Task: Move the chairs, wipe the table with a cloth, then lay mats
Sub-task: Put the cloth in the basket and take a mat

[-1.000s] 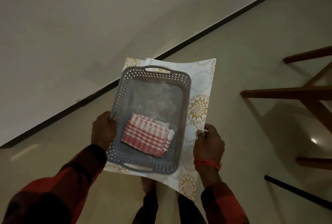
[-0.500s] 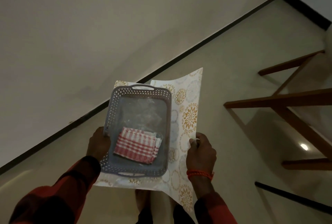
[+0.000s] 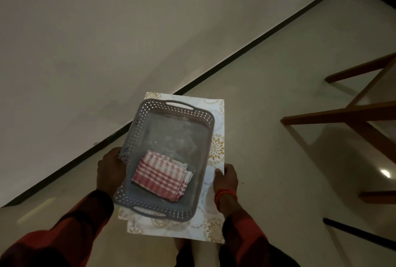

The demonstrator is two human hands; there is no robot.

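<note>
Above pale floor (image 3: 267, 95), grey basket (image 3: 137, 129) holds folded checked cloth (image 3: 159, 178).

Open floor (image 3: 267, 95) lies ahead; the wall (image 3: 107, 42) closes the left, wooden chair legs (image 3: 342, 117) crowd the right

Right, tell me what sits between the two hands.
Head view: the grey basket holding the red checked cloth, resting on patterned mats, lies between left hand and right hand.
</note>
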